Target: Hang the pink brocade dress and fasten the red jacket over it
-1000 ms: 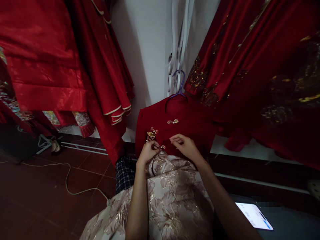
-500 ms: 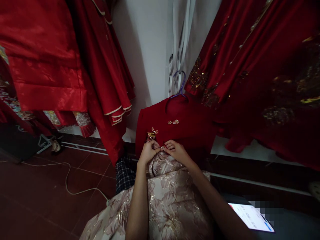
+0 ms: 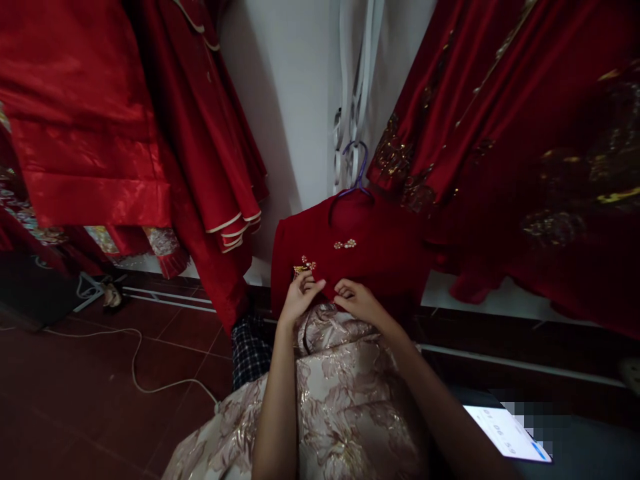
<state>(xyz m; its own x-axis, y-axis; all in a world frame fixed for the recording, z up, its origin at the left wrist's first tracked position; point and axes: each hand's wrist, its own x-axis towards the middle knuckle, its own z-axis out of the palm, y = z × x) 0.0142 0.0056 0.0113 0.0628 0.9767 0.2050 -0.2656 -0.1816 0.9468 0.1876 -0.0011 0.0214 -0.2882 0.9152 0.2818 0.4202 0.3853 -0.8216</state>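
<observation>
A red garment (image 3: 385,260) hangs on a purple hanger (image 3: 361,175) in front of me. Pearl-like flower clasps (image 3: 345,245) decorate its front. My left hand (image 3: 300,297) is at the garment's left side, just below a gold tasselled ornament (image 3: 304,267); its thumb stands apart from the loosely bent fingers. Opposite it, my right hand (image 3: 359,301) has its fingers curled in against the red front; what they pinch, if anything, is hidden. Red cloth shows in the gap between both hands. Below them lies shiny beige floral brocade (image 3: 345,393).
Red garments hang at left (image 3: 95,133) and embroidered red ones (image 3: 500,167) at right. A lit phone (image 3: 507,430) lies at lower right. A pale cable (image 3: 137,363) crosses the tiled floor (image 3: 90,393); white rack bars (image 3: 170,298) run low behind.
My hands, together at a lower clasp before, have moved apart. The left thumb has lifted away, and the left hand now covers the ornament's tassels. That lower clasp is out of sight.
</observation>
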